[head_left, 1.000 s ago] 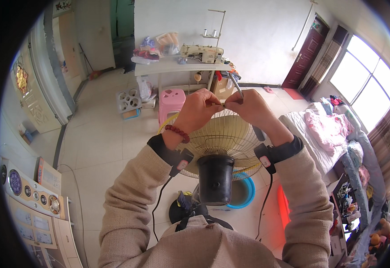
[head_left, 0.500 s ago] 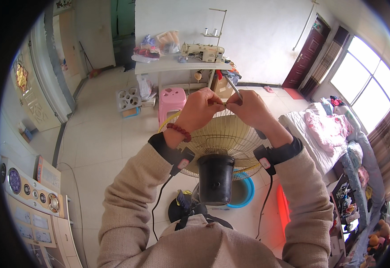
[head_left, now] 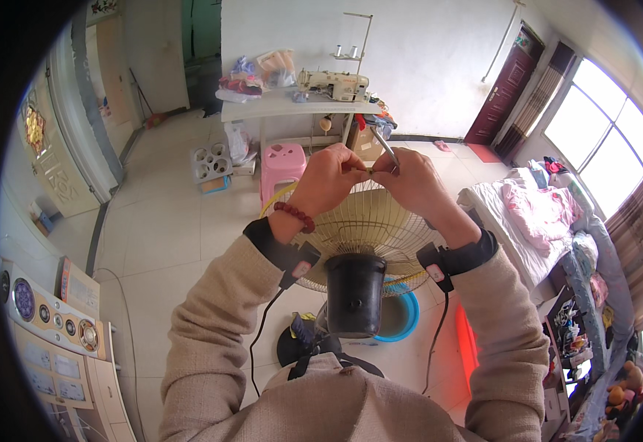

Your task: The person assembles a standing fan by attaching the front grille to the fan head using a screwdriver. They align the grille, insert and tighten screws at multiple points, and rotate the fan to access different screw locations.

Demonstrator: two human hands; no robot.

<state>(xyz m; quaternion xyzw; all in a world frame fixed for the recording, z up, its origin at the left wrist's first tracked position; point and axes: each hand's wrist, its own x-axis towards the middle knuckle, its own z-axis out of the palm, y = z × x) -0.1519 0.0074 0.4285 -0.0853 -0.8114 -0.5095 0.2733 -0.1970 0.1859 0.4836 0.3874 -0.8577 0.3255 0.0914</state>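
Note:
An electric fan stands in front of me, seen from behind, with its wire guard (head_left: 347, 225) and black motor housing (head_left: 354, 298). Above the guard's far rim, my left hand (head_left: 325, 177) is closed in a pinch. Opposite it, my right hand (head_left: 417, 180) pinches too, its fingertips almost meeting the left ones. A tiny dark piece (head_left: 371, 171) shows between the fingertips; its kind cannot be made out. From the right fist sticks a slim grey metal tool (head_left: 384, 144), tilted up to the left, its other end hidden by the fingers.
Beyond the fan stand a pink stool (head_left: 283, 158) and a table (head_left: 262, 110) bearing a sewing machine (head_left: 343, 86). A blue basin (head_left: 410, 317) sits on the floor beneath the fan, a red object (head_left: 466, 346) beside it. At the right is a bed (head_left: 494, 214); a cabinet (head_left: 100, 376) stands left.
Both hands keep their pinch at the guard's rim. The metal tool in my right hand has tilted slightly further left; otherwise almost nothing differs.

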